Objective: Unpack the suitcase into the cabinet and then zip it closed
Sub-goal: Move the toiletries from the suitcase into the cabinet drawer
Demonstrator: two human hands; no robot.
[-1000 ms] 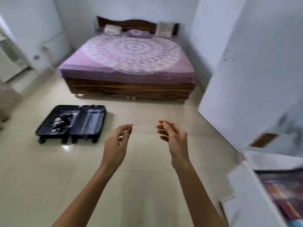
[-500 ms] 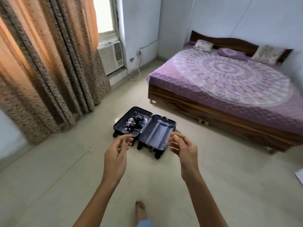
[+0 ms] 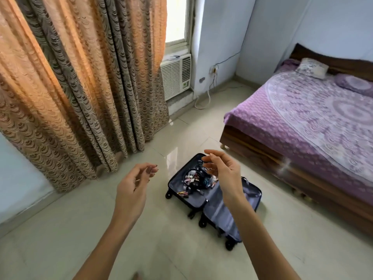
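Head view — one suitcase [image 3: 216,215]; left hand [image 3: 133,184], right hand [image 3: 226,174] — both relaxed.

Both bare forearms reach forward at about chest height. The left hand [image 3: 134,183] hangs relaxed with its fingers loosely curled and empty. The right hand [image 3: 225,171] is raised slightly higher, fingers softly bent, holding nothing.

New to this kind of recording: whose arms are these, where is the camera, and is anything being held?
No machine: the camera sits on a person's head, looking down, so both bare arms are theirs. The left hand and right hand hover with fingers loosely curled, holding nothing. On the tiled floor lies an open dark suitcase, one half holding a jumble of small items and cables. A purple-covered bed stands right of it, curtains left.
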